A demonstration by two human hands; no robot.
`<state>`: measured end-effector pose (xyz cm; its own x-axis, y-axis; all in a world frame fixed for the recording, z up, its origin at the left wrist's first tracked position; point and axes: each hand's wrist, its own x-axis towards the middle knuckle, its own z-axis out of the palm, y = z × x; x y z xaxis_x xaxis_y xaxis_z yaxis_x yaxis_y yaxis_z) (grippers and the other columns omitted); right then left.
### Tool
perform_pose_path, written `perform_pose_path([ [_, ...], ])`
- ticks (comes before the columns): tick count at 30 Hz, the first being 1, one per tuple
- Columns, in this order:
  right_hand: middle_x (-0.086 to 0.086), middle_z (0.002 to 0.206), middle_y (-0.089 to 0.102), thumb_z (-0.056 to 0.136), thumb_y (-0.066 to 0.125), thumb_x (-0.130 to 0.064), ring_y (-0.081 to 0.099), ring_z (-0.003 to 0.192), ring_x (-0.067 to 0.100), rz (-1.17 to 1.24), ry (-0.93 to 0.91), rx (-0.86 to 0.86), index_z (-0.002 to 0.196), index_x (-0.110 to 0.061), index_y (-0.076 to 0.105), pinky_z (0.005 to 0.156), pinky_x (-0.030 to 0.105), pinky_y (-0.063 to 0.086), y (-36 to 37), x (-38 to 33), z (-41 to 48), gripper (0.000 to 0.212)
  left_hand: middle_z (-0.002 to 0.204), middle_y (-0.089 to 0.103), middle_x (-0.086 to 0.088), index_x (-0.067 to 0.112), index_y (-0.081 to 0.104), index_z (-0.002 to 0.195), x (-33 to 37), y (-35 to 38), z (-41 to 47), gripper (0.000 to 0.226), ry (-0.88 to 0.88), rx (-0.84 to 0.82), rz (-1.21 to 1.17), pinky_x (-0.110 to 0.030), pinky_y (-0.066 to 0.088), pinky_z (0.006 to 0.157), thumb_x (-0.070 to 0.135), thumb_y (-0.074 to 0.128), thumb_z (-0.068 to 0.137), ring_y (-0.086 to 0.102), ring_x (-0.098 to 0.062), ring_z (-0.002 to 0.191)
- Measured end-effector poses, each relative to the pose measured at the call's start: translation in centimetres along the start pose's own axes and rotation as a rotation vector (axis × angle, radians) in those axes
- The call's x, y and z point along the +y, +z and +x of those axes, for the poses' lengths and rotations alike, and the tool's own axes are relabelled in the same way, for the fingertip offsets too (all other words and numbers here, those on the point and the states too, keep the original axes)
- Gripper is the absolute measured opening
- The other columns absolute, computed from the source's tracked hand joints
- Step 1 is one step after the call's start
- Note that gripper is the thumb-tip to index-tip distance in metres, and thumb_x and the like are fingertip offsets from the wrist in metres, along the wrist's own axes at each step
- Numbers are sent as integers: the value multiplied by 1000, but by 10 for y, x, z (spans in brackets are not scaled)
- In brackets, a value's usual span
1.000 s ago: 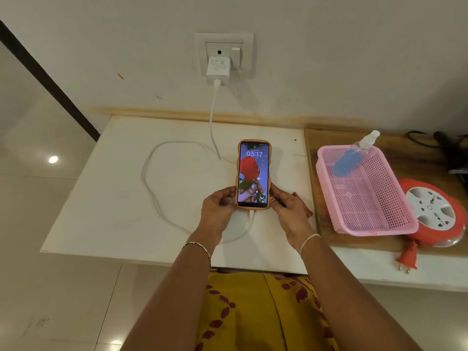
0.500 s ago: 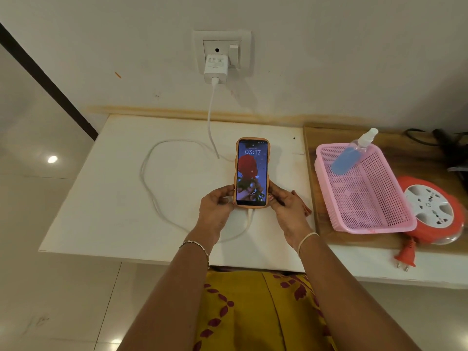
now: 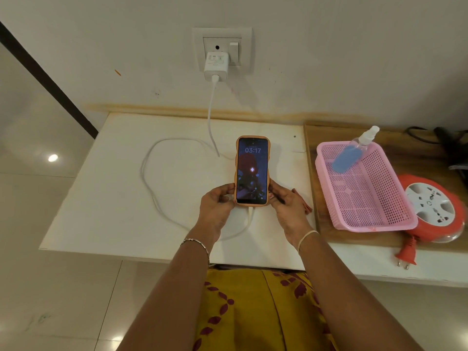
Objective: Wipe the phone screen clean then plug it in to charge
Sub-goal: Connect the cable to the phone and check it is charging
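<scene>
A phone (image 3: 252,171) in an orange case is held upright over the white table (image 3: 106,193), screen lit with 03:17 and a small charging bolt. My left hand (image 3: 217,205) grips its lower left edge and my right hand (image 3: 287,203) grips its lower right edge. A white cable (image 3: 149,188) runs from the phone's bottom in a loop across the table up to the white charger (image 3: 216,66) plugged in the wall socket (image 3: 222,48). A red cloth (image 3: 302,202) peeks out beside my right hand.
A pink mesh basket (image 3: 367,198) at the right holds a blue spray bottle (image 3: 353,152). An orange extension reel (image 3: 434,209) with its plug (image 3: 406,255) lies further right on a wooden board (image 3: 326,231). Dark cables (image 3: 435,138) sit at the back right.
The phone's wallpaper has dimmed and a charging bolt now shows on the screen. Both hands stay on the phone's lower edges.
</scene>
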<state>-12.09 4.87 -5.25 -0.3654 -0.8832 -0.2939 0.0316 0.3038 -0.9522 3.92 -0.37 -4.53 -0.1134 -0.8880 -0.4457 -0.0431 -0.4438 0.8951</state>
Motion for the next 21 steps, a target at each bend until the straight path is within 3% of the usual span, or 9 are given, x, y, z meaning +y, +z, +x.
perform_pose_path([
  [3, -7, 129, 58, 95, 53, -9, 49, 118, 2, 11, 15, 4, 131, -20, 55, 101, 17, 38, 0, 0, 0, 38, 92, 63, 1, 34, 67, 86, 0, 0, 0, 38, 4, -3, 3, -18, 45, 77, -1, 71, 75, 53, -11, 80],
  [10, -8, 130, 58, 95, 54, -12, 49, 120, 5, -1, 30, 6, 132, -21, 56, 97, 15, 38, 0, 1, 1, 38, 85, 62, 5, 21, 70, 102, -1, 0, 1, 35, 0, -3, 25, -14, 45, 71, -4, 68, 76, 53, -7, 74],
  [15, -14, 122, 59, 95, 54, -12, 50, 115, 2, -3, 39, 11, 131, -23, 56, 100, 19, 38, 0, 0, 2, 37, 88, 62, 3, 19, 68, 104, 0, 1, 0, 34, 1, 3, 25, -16, 45, 74, -3, 69, 78, 53, -9, 77],
  [19, -17, 118, 59, 96, 53, -12, 50, 111, -2, -16, 32, 0, 130, -25, 56, 89, 8, 39, 0, 1, 1, 37, 89, 60, 1, 26, 67, 96, 1, 1, -1, 33, -4, 9, 18, -16, 46, 74, 0, 72, 76, 53, -9, 77],
  [21, -15, 119, 59, 95, 54, -12, 50, 113, 0, -13, 38, 5, 130, -25, 56, 93, 13, 38, 0, 0, 1, 37, 89, 60, 1, 25, 67, 96, 1, 2, -1, 33, -3, 10, 14, -16, 46, 75, -1, 72, 76, 53, -9, 78],
])
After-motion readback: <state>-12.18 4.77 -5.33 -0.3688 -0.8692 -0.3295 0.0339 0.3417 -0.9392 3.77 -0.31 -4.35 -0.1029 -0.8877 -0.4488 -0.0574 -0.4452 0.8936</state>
